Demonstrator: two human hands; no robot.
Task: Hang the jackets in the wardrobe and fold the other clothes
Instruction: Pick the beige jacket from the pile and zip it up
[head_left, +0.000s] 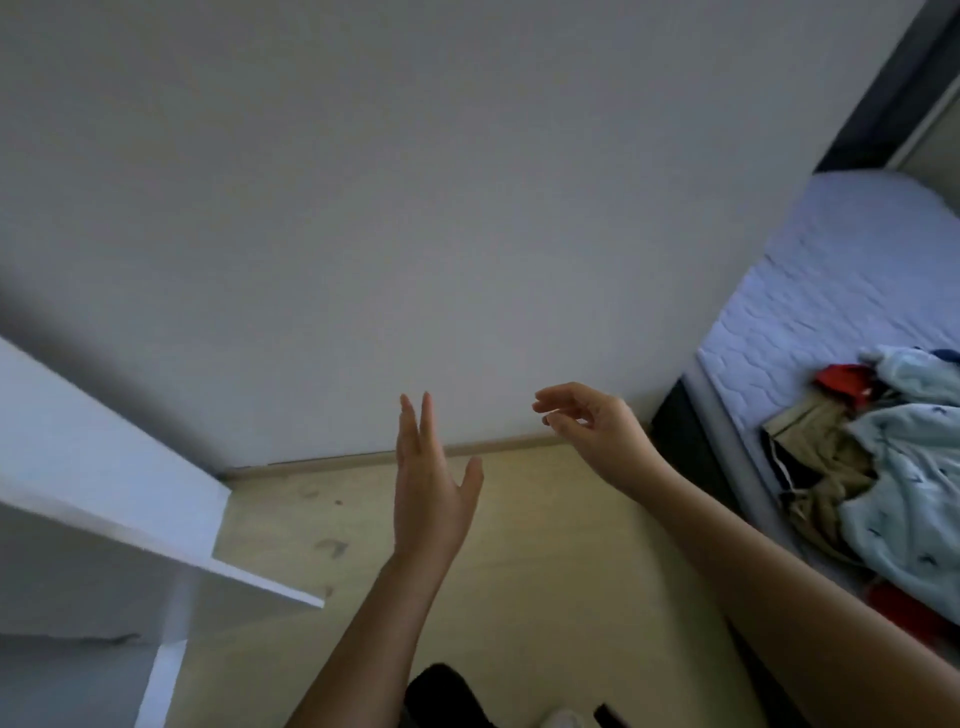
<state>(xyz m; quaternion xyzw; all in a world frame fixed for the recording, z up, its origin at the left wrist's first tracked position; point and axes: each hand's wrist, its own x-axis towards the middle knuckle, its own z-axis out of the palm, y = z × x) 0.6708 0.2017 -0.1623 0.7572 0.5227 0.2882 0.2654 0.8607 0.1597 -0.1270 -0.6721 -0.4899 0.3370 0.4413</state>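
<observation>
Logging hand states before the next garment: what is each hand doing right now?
Left hand: open, fingers straight, holding nothing.
Right hand: open, fingers loosely curled, holding nothing.

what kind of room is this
Probably a bedroom: a quilted mattress on the right, a pile of clothes lying on it, and white shelves on the left, perhaps part of a wardrobe.
</observation>
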